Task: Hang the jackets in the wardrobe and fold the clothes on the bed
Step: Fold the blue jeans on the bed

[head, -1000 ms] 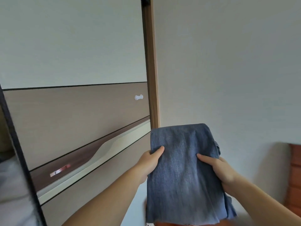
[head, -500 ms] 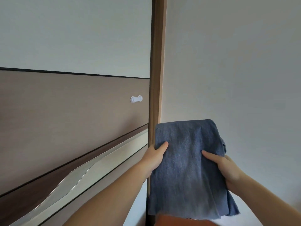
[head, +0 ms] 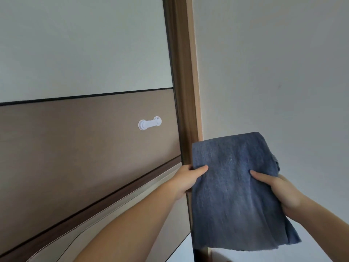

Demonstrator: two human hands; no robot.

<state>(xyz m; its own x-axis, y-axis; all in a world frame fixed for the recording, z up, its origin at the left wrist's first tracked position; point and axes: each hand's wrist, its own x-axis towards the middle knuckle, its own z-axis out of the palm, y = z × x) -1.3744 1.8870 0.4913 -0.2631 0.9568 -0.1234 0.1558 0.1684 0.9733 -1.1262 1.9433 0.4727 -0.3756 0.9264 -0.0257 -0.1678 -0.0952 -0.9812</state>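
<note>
My left hand [head: 186, 178] and right hand [head: 273, 188] grip the folded blue garment [head: 232, 191] between them, thumbs on top; one fold appears complete, stowing outstanding, jackets unseen.

Folded cloth [head: 234, 195] hangs before the wall [head: 273, 72], right of the wardrobe door [head: 85, 148].

— How is the scene lit?
— Soft, even daylight is spread over the white wall [head: 273, 72]; no glare is seen, and only a faint shadow is cast at the lower right.
— And sharpness?
— The folded blue cloth [head: 234, 195] is rendered slightly soft, its lower part paler. The wardrobe frame [head: 186, 72] is bowed and tilted by wide-angle distortion. Mild compression smear is noticed overall.
</note>
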